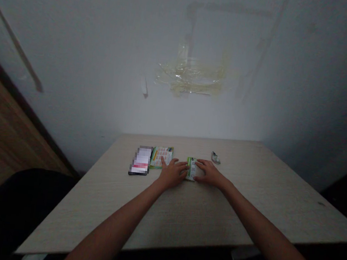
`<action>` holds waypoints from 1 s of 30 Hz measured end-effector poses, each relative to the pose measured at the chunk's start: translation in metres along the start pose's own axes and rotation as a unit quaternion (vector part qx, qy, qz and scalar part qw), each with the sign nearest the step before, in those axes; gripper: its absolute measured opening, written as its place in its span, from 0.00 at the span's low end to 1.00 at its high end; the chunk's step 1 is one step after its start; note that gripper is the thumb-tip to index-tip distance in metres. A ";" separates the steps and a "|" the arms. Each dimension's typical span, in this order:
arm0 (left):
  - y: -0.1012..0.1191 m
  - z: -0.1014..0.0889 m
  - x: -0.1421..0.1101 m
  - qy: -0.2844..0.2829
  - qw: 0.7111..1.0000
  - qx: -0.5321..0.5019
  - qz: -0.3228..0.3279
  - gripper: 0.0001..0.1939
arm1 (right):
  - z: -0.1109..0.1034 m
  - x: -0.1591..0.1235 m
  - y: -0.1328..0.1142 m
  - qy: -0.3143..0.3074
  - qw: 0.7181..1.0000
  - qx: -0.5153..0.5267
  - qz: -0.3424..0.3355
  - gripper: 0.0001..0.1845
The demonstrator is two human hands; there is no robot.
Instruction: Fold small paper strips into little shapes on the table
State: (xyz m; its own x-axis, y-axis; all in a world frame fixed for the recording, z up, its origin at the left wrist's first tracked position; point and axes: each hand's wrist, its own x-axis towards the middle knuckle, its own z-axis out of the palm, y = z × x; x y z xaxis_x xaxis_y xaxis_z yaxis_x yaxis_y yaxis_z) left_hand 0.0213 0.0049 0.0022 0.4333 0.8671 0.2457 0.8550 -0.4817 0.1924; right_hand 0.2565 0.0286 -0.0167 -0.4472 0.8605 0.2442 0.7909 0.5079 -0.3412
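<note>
Wall [90, 67]: pale and plain, filling the upper frame, with wrinkled clear tape [191, 76] stuck to it at upper centre.
Table [245, 212]: light wood grain, spreading across the lower half, its far edge near the wall.
Wooden panel [0, 124]: brown, slanting down the left side of the frame.
Left hand [173, 174]: just below the middle of the frame, fingers spread, tips at the left edge of the small card; whether they pinch it, I cannot tell. One finger stands away from the others, overlapping the larger sheet in view.
Right hand [210, 173]: slightly right of the frame's centre, thumb and fingers apart, tips at the card's right edge; again I cannot tell whether they grip.
Phone [142, 159]: dark-edged, its bright face pixelated, left of both hands and just beside the larger sheet.
Larger sheet [158, 153]: green-edged and printed, flat on the table between phone and left hand.
Small card [192, 169]: green and white, just below frame centre, lying between the two hands within reach of both sets of fingertips.
Crumpled scrap [215, 158]: silvery, on the table just above the right hand, apart from it.
</note>
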 end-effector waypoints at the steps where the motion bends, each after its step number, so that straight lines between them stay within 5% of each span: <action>1: -0.001 0.000 0.000 -0.002 1.000 -0.002 0.002 0.18 | 0.000 -0.001 0.000 -0.003 1.000 0.001 0.001 0.42; 22: -0.008 -0.004 0.003 -0.023 1.000 -0.002 0.010 0.18 | -0.003 -0.008 -0.001 -0.027 0.999 0.029 -0.005 0.47; 30: -0.003 -0.002 -0.001 0.013 1.000 0.005 0.022 0.18 | 0.000 -0.010 0.005 0.018 0.997 0.068 -0.037 0.36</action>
State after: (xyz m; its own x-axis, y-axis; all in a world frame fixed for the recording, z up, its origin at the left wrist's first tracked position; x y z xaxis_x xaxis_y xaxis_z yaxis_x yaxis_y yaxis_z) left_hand 0.0175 0.0057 0.0031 0.4631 0.8415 0.2783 0.8381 -0.5179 0.1713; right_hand 0.2653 0.0226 -0.0205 -0.4853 0.8193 0.3054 0.6909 0.5733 -0.4404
